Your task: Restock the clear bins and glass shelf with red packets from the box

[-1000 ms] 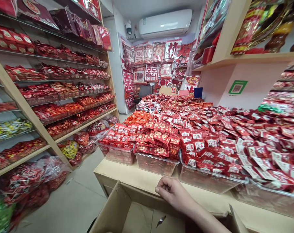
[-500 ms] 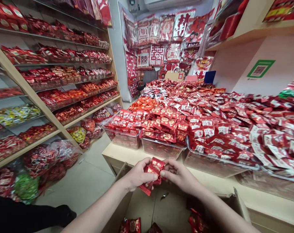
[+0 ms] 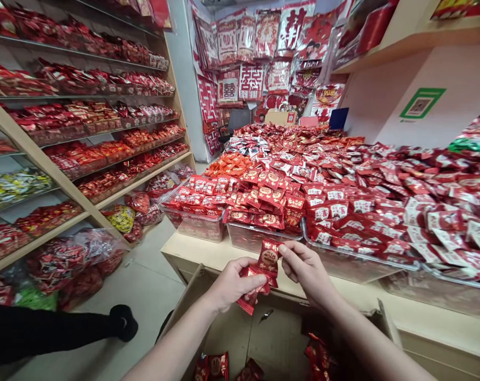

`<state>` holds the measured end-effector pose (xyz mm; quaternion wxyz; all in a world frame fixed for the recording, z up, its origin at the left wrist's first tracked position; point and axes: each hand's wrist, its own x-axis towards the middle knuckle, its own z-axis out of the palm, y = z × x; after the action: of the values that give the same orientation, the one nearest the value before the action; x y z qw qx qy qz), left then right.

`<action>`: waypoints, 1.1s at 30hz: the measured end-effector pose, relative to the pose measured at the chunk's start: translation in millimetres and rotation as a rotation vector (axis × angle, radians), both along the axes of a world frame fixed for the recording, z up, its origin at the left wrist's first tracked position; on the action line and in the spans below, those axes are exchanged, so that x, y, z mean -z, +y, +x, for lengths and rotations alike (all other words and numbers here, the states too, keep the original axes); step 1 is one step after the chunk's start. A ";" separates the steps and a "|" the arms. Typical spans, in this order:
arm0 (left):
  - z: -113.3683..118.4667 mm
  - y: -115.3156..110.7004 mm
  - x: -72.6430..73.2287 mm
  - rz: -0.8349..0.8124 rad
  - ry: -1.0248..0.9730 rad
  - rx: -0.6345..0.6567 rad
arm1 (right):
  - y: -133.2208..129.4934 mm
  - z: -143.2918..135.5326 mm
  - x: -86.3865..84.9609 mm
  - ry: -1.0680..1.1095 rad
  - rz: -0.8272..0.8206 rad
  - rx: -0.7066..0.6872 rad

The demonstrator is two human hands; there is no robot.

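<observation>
Red candy packets (image 3: 249, 300) with gold print are gripped between the thumb and fingers of my left hand (image 3: 237, 281). My right hand (image 3: 302, 264) pinches the upper edge of one red packet (image 3: 268, 255), which stands upright against those in my left hand. Both hands are above an open cardboard box (image 3: 240, 338). Inside it, a few red packets lie near the bottom, at the left (image 3: 218, 365) and at the right (image 3: 318, 355). Just beyond my hands, a clear plastic bin (image 3: 259, 236) is heaped with similar red and gold packets.
More clear bins of red packets (image 3: 354, 259) stand on the pale counter (image 3: 426, 309). Shelves (image 3: 117, 193) filled with packets line the left side, with plastic bags (image 3: 71, 259) on the floor below. A person's dark-clothed leg (image 3: 61, 330) extends in from the lower left.
My right hand has lifted slightly and moved right, drawing one packet more upright. My left hand still holds its packets. The person's leg at lower left has come further into view.
</observation>
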<state>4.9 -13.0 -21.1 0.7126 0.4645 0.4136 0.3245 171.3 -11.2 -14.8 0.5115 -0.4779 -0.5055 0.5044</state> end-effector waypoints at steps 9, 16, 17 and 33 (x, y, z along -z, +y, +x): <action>5.2 -3.8 14.0 0.133 -0.031 -0.063 | -3.5 -7.6 1.4 -0.075 0.004 -0.185; -6.7 0.3 20.8 0.352 0.028 0.001 | -1.9 -10.7 3.5 -0.131 0.004 -0.227; -7.8 0.4 21.8 0.370 0.034 0.000 | -2.3 -10.7 3.2 -0.168 0.030 -0.233; -12.7 0.8 44.2 0.103 0.082 -0.030 | 63.9 68.5 -119.4 -0.530 0.528 0.372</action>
<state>-7.8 -12.3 -65.4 0.6651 0.5074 0.4321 0.3369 239.9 52.7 104.6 0.5509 -0.5268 -0.6368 0.1162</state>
